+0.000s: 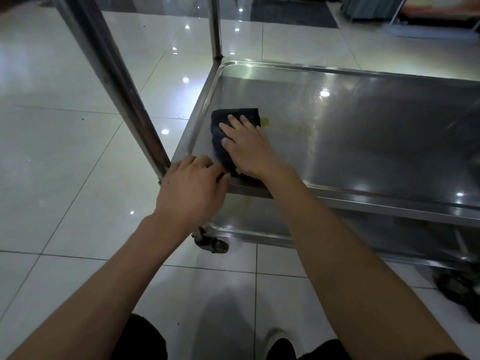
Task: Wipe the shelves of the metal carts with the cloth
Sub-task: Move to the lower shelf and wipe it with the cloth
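A stainless steel cart's middle shelf (363, 131) fills the right half of the view. A dark folded cloth (233, 116) lies flat near the shelf's left end. My right hand (246, 146) presses down on the cloth with fingers spread and flat. My left hand (192, 190) grips the near left corner of the shelf rim, beside the upright post (117, 81). A yellowish smear (293, 127) streaks the shelf just right of the cloth. A lower shelf (249, 229) shows beneath.
A second upright post (215, 29) rises at the far left corner. A caster wheel (213, 244) sits under the near corner, another dark wheel (459, 284) at right. Glossy white floor tiles (65, 152) surround the cart. My shoe (280, 344) is below.
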Motion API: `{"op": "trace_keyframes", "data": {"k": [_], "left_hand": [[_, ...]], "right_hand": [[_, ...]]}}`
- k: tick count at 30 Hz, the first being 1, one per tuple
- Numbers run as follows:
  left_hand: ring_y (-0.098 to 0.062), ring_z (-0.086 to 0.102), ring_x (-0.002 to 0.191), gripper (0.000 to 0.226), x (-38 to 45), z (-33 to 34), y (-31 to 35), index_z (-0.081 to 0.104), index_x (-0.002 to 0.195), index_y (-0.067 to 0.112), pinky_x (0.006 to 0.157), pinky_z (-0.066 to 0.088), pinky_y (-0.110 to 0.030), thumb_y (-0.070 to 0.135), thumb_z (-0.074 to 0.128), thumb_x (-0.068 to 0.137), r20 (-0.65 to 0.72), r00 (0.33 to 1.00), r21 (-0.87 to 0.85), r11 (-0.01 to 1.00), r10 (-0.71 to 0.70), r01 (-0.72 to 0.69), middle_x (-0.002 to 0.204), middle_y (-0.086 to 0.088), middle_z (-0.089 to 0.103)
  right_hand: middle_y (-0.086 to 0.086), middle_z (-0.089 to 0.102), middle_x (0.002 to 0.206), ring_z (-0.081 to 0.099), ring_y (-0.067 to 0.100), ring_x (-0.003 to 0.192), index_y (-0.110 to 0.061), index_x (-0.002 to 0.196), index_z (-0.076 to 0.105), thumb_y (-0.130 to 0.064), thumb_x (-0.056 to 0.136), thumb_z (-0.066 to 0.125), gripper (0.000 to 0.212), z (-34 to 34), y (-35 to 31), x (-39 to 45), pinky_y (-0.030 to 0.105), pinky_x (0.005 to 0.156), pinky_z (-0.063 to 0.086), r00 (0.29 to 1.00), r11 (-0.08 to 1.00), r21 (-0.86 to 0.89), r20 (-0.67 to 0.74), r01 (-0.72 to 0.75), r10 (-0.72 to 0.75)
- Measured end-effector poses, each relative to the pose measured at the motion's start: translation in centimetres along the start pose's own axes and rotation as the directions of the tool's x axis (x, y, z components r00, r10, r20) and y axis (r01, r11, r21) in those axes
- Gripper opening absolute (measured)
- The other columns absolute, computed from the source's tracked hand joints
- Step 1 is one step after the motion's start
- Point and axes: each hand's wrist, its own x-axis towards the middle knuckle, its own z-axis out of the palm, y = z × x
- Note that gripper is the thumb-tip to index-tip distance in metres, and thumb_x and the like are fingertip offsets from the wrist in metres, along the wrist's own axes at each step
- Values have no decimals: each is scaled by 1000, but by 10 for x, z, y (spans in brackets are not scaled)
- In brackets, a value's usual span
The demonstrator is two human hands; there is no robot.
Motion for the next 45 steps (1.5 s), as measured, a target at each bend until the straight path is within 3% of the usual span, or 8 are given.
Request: {"op": "trace_keyframes", "data": {"k": [7, 12, 20, 25, 31, 36, 41, 45], "left_hand": [[-27, 57, 114, 37, 62, 11, 74, 68, 119, 22, 93, 45, -44, 41, 43, 100, 52, 981, -19, 983, 185, -185, 124, -2, 63], [-31, 55, 117, 35, 93, 27, 135, 68, 121, 22, 96, 49, -48, 38, 49, 96, 99, 956, -111, 958, 276, -265, 128, -5, 61], [-31, 57, 109, 27, 100, 46, 166, 72, 110, 26, 92, 50, -46, 35, 51, 97, 128, 950, -145, 953, 285, -266, 119, 0, 63], [-30, 58, 109, 28, 96, 46, 156, 73, 113, 27, 93, 50, -46, 36, 52, 97, 101, 944, -159, 942, 313, -295, 121, 2, 63], [-30, 56, 116, 28, 92, 39, 130, 69, 114, 20, 96, 47, -45, 36, 57, 95, 150, 920, -199, 922, 362, -331, 125, -3, 62], [-29, 55, 114, 25, 73, 27, 73, 69, 108, 22, 92, 44, -41, 39, 56, 94, 110, 977, -102, 980, 181, -170, 119, -1, 62], [-26, 57, 103, 24, 58, 10, 25, 65, 92, 27, 88, 47, -43, 41, 46, 95, 106, 994, -20, 999, 35, -33, 103, 4, 60], [-25, 57, 102, 29, 46, 8, 1, 68, 99, 23, 88, 47, -41, 41, 44, 98, 66, 997, 25, 999, -46, 44, 110, 1, 63]], "right_hand": [[-1, 12, 167, 6, 22, 154, -23, 157, 27, -28, 107, 26, 50, -60, 111, -62, 49, 121, 8, 972, 972, -60, -82, -226, 220], [11, 12, 166, 6, 36, 153, -6, 152, 34, -15, 106, 35, 47, -106, 204, -129, 58, 120, 18, 937, 903, -252, -115, -349, 330], [2, 17, 166, 11, 26, 153, -21, 155, 31, -21, 107, 29, 48, -143, 274, -185, 50, 121, 13, 811, 818, -86, -227, -568, 539], [-3, 17, 166, 10, 23, 153, -26, 154, 33, -25, 105, 29, 49, -136, 262, -176, 52, 121, 9, 803, 821, -30, -232, -569, 548], [-4, 18, 166, 9, 21, 153, -28, 153, 34, -30, 103, 27, 51, -110, 214, -134, 51, 121, 6, 856, 876, -18, -221, -482, 467], [-3, 11, 167, 3, 21, 154, -27, 156, 27, -37, 91, 7, 68, -84, 158, -89, 50, 122, 2, 908, 915, -43, -148, -402, 392], [-3, 14, 166, 3, 16, 153, -24, 154, 31, -35, 88, 23, 67, -54, 98, -43, 46, 122, -1, 945, 948, 91, -96, -304, 312], [-3, 13, 167, 2, 16, 153, -25, 152, 32, -24, 97, 38, 55, -35, 65, -6, 45, 122, -1, 973, 971, 81, -32, -225, 228]]}}
